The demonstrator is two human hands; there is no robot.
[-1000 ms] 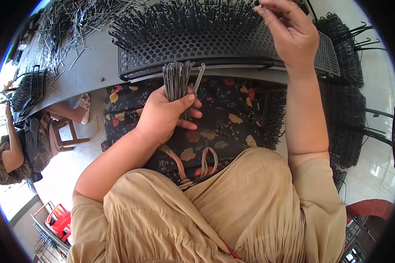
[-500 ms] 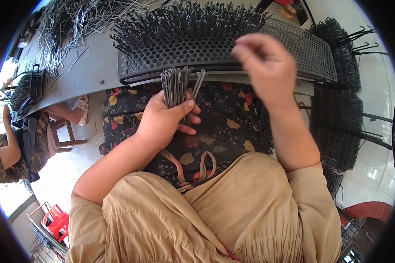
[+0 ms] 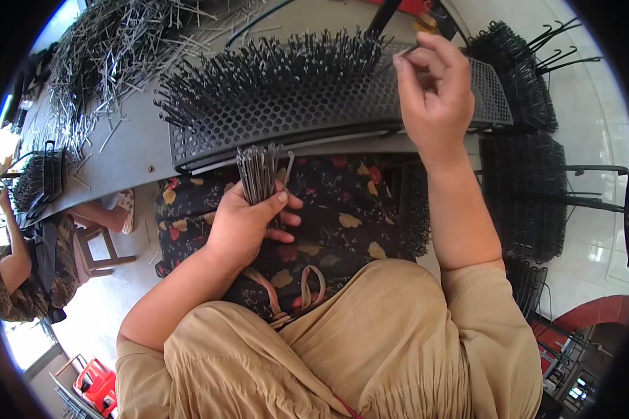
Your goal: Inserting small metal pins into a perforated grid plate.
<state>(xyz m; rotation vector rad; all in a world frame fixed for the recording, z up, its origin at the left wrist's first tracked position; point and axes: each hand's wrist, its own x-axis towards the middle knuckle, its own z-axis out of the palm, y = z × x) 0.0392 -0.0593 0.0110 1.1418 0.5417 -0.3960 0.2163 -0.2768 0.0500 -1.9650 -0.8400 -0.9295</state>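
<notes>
My left hand [image 3: 241,220] is wrapped round an upright bundle of thin metal rods [image 3: 257,171] with small looped ends, and one rod leans out to the right of the rest. This hand is just in front of a black perforated metal rack [image 3: 286,124]. Many dark rods [image 3: 279,66] stand in the rack's holes, packed along its left and middle. Above the rack's right part, my right hand [image 3: 437,105] is closed in a pinch. A short dark bit, apparently the end of a metal rod, shows between its thumb and forefinger; most of it is hidden.
Loose rods [image 3: 119,56] lie heaped on the grey table [image 3: 129,150] at the far left. Filled racks [image 3: 524,195] with long hooks stand at the right. Another person [image 3: 38,262] sits at the left by a smaller filled rack [image 3: 42,178]. A floral cloth [image 3: 342,209] covers my lap.
My right hand has gone from an open-looking, blurred pose to a steadier pinch over the rack. The whole view has shifted slightly. My left hand still grips its bundle.
</notes>
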